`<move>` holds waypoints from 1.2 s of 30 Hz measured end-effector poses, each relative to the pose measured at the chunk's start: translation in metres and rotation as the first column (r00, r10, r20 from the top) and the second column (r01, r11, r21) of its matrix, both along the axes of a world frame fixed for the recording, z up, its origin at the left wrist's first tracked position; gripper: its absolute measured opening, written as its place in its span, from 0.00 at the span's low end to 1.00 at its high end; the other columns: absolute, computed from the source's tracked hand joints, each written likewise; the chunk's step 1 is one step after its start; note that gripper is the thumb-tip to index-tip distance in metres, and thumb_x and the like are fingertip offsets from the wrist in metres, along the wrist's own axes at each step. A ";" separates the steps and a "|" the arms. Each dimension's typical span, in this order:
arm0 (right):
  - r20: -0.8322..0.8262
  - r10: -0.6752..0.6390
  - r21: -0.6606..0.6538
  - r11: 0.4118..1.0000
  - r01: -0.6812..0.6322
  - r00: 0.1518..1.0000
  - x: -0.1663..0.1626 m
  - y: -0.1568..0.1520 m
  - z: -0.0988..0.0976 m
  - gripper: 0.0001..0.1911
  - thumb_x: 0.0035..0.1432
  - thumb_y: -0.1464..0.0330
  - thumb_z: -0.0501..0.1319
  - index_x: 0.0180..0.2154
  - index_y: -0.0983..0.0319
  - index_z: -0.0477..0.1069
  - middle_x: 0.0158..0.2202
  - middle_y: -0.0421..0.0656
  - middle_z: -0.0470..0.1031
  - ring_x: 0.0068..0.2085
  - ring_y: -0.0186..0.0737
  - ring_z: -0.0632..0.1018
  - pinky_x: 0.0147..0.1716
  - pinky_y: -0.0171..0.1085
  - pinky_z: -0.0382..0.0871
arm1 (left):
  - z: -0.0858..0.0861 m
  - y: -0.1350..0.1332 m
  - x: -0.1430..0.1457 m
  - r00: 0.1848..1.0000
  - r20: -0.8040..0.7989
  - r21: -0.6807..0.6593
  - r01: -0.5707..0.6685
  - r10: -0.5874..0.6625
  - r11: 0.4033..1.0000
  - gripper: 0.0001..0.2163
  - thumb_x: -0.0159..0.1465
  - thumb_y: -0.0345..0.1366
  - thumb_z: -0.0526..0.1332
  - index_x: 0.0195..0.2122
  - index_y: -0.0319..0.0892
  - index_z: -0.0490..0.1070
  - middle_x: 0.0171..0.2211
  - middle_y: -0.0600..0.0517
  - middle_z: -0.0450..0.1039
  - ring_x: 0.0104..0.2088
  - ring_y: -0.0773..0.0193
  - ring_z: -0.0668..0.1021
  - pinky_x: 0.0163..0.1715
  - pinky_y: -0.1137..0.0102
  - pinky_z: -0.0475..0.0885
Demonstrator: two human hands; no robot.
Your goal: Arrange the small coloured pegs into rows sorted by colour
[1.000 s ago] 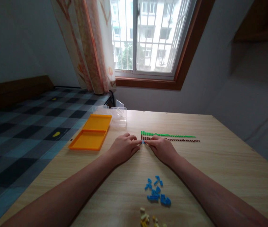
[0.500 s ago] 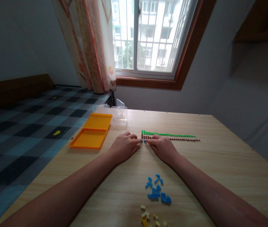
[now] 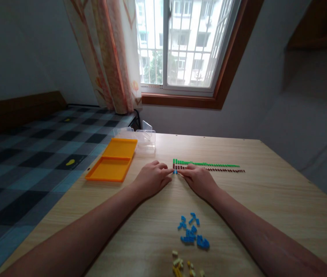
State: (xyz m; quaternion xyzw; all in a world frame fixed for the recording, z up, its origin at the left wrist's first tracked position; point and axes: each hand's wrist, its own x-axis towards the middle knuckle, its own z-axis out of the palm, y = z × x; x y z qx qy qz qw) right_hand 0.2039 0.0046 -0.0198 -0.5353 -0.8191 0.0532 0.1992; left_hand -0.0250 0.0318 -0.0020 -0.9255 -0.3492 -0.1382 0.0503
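Left hand (image 3: pixel 153 179) and right hand (image 3: pixel 199 181) are bracketing small blue pieces (image 3: pixel 175 172) between extended index fingertips (image 3: pixel 170 171), just nearside of the brown row (image 3: pixel 213 169); whether either is gripping, cannot tell. Uneven pushing could be skewing alignment.

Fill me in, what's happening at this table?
A person's left hand and right hand have their fingertips at small blue pieces, by the left end of a brown row. A green row runs behind it. A loose blue pile lies nearer the person, yellowish pieces nearer still. An open orange case sits left.
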 end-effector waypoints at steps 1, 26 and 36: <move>-0.002 -0.001 0.003 1.000 0.001 1.000 0.000 0.000 -0.001 0.16 0.69 0.63 0.55 0.52 0.47 0.77 0.40 0.41 0.78 0.39 0.37 0.78 0.39 0.33 0.67 | 0.000 0.000 0.000 1.000 -0.003 0.002 0.003 -0.003 1.000 0.14 0.69 0.42 0.57 0.52 0.50 0.75 0.42 0.50 0.77 0.39 0.57 0.74 0.41 0.63 0.70; -0.220 0.152 -0.448 0.862 -0.238 0.964 0.022 -0.015 0.043 0.14 0.61 0.59 0.61 0.34 0.64 0.74 0.27 0.40 0.75 0.27 0.33 0.72 0.26 0.32 0.62 | 0.000 -0.002 0.000 0.993 0.086 -0.041 -0.078 0.081 0.996 0.12 0.68 0.42 0.57 0.44 0.42 0.74 0.43 0.47 0.78 0.44 0.56 0.76 0.42 0.64 0.70; 0.271 0.288 -0.587 0.805 -0.079 0.919 0.008 -0.078 0.101 0.10 0.45 0.65 0.68 0.18 0.58 0.72 0.17 0.41 0.70 0.19 0.34 0.65 0.21 0.37 0.55 | 0.004 -0.005 0.003 0.991 0.060 -0.036 -0.114 0.116 0.993 0.14 0.67 0.45 0.57 0.29 0.42 0.67 0.28 0.51 0.72 0.30 0.61 0.72 0.29 0.68 0.60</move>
